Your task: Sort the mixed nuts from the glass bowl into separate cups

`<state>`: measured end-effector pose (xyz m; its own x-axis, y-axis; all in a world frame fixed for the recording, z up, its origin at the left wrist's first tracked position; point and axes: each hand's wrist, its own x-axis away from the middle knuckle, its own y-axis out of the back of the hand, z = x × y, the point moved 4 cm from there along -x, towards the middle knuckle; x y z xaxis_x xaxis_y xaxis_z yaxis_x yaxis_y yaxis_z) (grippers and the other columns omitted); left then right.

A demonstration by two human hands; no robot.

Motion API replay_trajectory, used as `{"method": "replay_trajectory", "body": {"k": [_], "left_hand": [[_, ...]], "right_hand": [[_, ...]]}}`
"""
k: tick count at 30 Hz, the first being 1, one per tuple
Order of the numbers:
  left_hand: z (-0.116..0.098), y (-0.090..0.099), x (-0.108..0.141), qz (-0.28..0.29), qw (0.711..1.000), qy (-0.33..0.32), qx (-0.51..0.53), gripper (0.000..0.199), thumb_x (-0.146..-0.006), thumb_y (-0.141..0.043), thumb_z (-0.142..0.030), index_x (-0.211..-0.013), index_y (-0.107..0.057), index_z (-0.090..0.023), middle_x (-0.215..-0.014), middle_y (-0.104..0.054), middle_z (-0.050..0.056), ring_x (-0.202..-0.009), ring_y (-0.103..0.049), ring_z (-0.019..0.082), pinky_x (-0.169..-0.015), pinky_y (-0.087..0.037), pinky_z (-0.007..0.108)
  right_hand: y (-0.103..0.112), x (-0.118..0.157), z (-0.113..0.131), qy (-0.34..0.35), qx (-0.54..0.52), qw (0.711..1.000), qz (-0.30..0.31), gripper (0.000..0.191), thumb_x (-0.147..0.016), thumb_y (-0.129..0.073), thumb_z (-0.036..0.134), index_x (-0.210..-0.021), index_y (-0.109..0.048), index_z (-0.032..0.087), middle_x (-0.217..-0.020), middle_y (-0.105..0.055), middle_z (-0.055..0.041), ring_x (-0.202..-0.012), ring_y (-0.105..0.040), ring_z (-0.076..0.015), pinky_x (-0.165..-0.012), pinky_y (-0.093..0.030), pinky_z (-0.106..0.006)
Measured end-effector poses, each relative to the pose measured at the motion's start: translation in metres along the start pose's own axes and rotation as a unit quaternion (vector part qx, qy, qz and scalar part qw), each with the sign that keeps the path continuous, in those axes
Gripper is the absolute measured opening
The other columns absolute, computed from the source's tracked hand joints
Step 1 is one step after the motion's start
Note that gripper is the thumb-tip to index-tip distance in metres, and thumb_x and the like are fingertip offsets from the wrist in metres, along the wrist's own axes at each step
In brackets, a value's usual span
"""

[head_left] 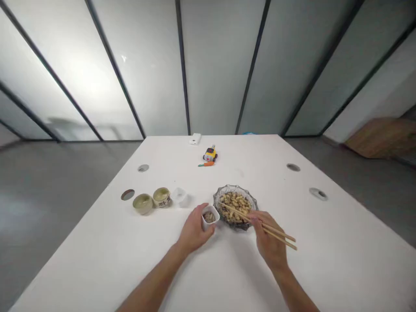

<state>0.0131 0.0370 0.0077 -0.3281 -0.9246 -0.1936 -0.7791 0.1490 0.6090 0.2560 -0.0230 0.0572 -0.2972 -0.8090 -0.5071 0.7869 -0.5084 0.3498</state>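
With twelve o'clock pointing away from the person, two bare forearms enter at about five and seven o'clock, and the hands are well apart from each other. The right hand (269, 240), nearest, is closed on a pair of wooden chopsticks (277, 234), their back ends pointing to four o'clock. The left hand (195, 227) is clamped around a small square white cup (205, 224), which holds something greyish brown; whether the cup's base touches the table (208, 281) cannot be told.

Just beside that cup, at its two o'clock, sits a scalloped glass bowl (251, 199) filled with pale, peanut-like pieces (236, 201) and dark bits. The chopstick tips reach over the pile at its ten o'clock side; whether they pinch a piece is too small to tell.

At the bowl's nine o'clock, a greenish cup (141, 211), a second cup with dark lettering (160, 203) and a translucent white cup (180, 197) form a row. Farther off, at eleven, lie a slim orange-and-green piece (207, 164) and, just beyond it, a yellow toy vehicle (210, 154). Near the far edge, also toward eleven, rests a flat white object (195, 138). Dark-framed frosted panels (211, 65) rise behind.
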Motion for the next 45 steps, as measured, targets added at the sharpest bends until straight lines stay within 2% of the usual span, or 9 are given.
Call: {"method": "replay_trajectory", "body": {"k": [8,11,15,22,28,31,37,41,45], "left_hand": [[0.001,0.0,0.002,-0.012,1.0,-0.006,0.0,0.065,-0.082,-0.069,-0.026,-0.142,-0.046,-0.019,-0.14,-0.061,0.014,-0.13,-0.059,0.032,-0.115,-0.046,0.051],[-0.001,0.001,0.002,-0.008,1.0,-0.01,0.0,0.064,-0.083,-0.068,-0.026,-0.142,-0.046,-0.019,-0.139,-0.062,0.014,-0.129,-0.06,0.032,-0.113,-0.047,0.051],[-0.003,0.001,0.002,-0.009,1.0,-0.017,0.001,0.063,-0.084,-0.067,-0.027,-0.142,-0.046,-0.019,-0.139,-0.062,0.014,-0.13,-0.059,0.032,-0.114,-0.046,0.051],[-0.005,0.003,0.002,-0.015,1.0,-0.014,0.0,0.062,-0.083,-0.068,-0.026,-0.14,-0.049,-0.018,-0.138,-0.063,0.015,-0.129,-0.06,0.033,-0.114,-0.047,0.052],[-0.004,0.003,0.002,-0.02,1.0,-0.015,0.003,0.062,-0.082,-0.069,-0.025,-0.14,-0.049,-0.019,-0.137,-0.064,0.014,-0.128,-0.061,0.032,-0.113,-0.047,0.051],[-0.004,0.003,0.002,-0.024,1.0,-0.015,0.004,0.062,-0.081,-0.07,-0.025,-0.14,-0.05,-0.019,-0.136,-0.065,0.013,-0.127,-0.062,0.032,-0.113,-0.048,0.05],[-0.004,0.002,0.001,-0.02,1.0,-0.01,0.0,0.062,-0.081,-0.069,-0.026,-0.14,-0.05,-0.018,-0.137,-0.064,0.014,-0.128,-0.061,0.032,-0.113,-0.047,0.052],[-0.002,0.001,0.001,-0.015,1.0,-0.013,-0.004,0.062,-0.082,-0.069,-0.027,-0.141,-0.049,-0.018,-0.138,-0.064,0.015,-0.129,-0.061,0.032,-0.114,-0.047,0.052],[-0.001,0.001,0.002,-0.016,1.0,-0.012,-0.001,0.063,-0.083,-0.069,-0.027,-0.142,-0.048,-0.02,-0.139,-0.063,0.014,-0.129,-0.06,0.032,-0.114,-0.047,0.051]], "right_hand": [[0.003,0.002,0.004,-0.039,-0.076,0.996,0.01,0.037,-0.099,-0.059,0.05,-0.081,-0.076,0.023,-0.09,-0.074,-0.0067,-0.089,-0.071,-0.0218,-0.083,-0.061,-0.035],[0.001,0.003,-0.004,-0.097,-0.102,0.99,-0.015,0.038,-0.097,-0.06,0.054,-0.085,-0.075,0.022,-0.094,-0.073,-0.0081,-0.088,-0.072,-0.0228,-0.082,-0.064,-0.037],[-0.009,0.003,-0.021,-0.172,-0.162,0.972,-0.021,0.041,-0.092,-0.065,0.06,-0.086,-0.073,0.021,-0.096,-0.073,-0.0085,-0.077,-0.074,-0.0218,-0.074,-0.068,-0.039],[-0.02,0.001,-0.035,-0.243,-0.181,0.953,-0.021,0.046,-0.086,-0.068,0.067,-0.09,-0.071,0.021,-0.096,-0.078,-0.0111,-0.072,-0.077,-0.0256,-0.067,-0.068,-0.042],[-0.019,-0.001,-0.03,-0.222,-0.122,0.967,-0.005,0.046,-0.088,-0.066,0.067,-0.091,-0.071,0.022,-0.094,-0.078,-0.0095,-0.076,-0.078,-0.0249,-0.076,-0.067,-0.04],[-0.018,-0.002,-0.028,-0.209,-0.111,0.972,-0.004,0.047,-0.087,-0.065,0.069,-0.089,-0.072,0.022,-0.094,-0.077,-0.0096,-0.076,-0.078,-0.0244,-0.075,-0.067,-0.04],[-0.015,-0.001,-0.026,-0.239,-0.191,0.951,-0.037,0.047,-0.083,-0.072,0.067,-0.087,-0.071,0.02,-0.091,-0.077,-0.0079,-0.07,-0.076,-0.0228,-0.071,-0.067,-0.04],[-0.014,-0.001,-0.021,-0.232,-0.271,0.933,-0.048,0.041,-0.085,-0.074,0.061,-0.083,-0.07,0.019,-0.086,-0.075,-0.0043,-0.072,-0.075,-0.0206,-0.07,-0.067,-0.038],[-0.01,-0.002,-0.017,-0.216,-0.254,0.943,-0.021,0.042,-0.088,-0.071,0.061,-0.082,-0.071,0.019,-0.082,-0.074,-0.0042,-0.07,-0.073,-0.0197,-0.069,-0.065,-0.036]]}}
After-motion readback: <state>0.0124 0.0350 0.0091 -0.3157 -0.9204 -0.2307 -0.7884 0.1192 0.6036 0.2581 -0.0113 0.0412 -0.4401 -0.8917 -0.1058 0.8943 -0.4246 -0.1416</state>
